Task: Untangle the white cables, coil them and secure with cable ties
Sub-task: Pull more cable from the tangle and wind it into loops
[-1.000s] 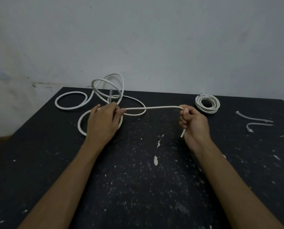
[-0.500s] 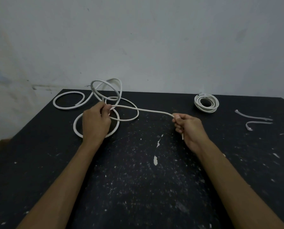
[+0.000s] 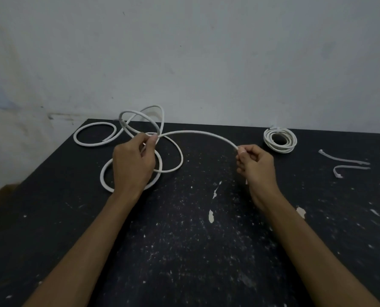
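The loose white round cable lies sprawled in several open loops on the black paint-flecked tabletop, toward its far left corner, with two loops standing up off the surface near the far edge. From that tangle one free stretch arches to the right, off the surface. I have my left hand over the tangle, its fingers pinching the cable where the arch begins, and my right hand to the right of the tangle, fingers closed round the cable close to its end; a short white bit shows below that fist, which I take to be the tip.

Further right of the tangle, near the far edge, sits a small neat white coil of cable, wound tight. Something pale stands at its far rim, perhaps a tie, but I cannot tell. Further right again, two thin white cable ties lie loose and unused, just beside one another.

My reading: one cable is already coiled, the second is only being drawn out. The loops under my left hand cross each other at several spots, so the untangling is not finished, and after it come the coiling and the fastening with one of the spare ties.
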